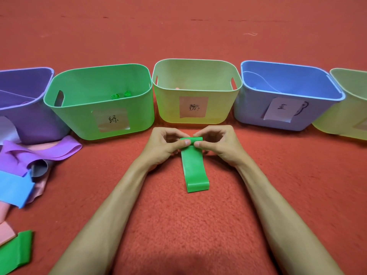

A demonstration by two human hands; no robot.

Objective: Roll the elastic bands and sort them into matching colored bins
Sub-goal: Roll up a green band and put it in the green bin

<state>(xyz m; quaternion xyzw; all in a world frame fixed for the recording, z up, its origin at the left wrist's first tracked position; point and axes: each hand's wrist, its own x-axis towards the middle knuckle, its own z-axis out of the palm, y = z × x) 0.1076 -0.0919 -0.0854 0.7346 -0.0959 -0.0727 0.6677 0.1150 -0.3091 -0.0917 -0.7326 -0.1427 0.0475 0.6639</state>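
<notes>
Both grips engaged: left hand (164, 144) and right hand (217, 144) pinch the green band's (195, 167) rolled far end; the remainder lies flat on the carpet (178, 225). Rolling barely begun. Next, as judged: roll tightly nearward, then deposit in the green bin (79, 120).

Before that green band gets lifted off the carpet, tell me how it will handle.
Probably floppy: the thin green band lies flat and limp, doubled over at its near end. The started roll, pinched by the left hand and right hand, may spring open if released.
</notes>
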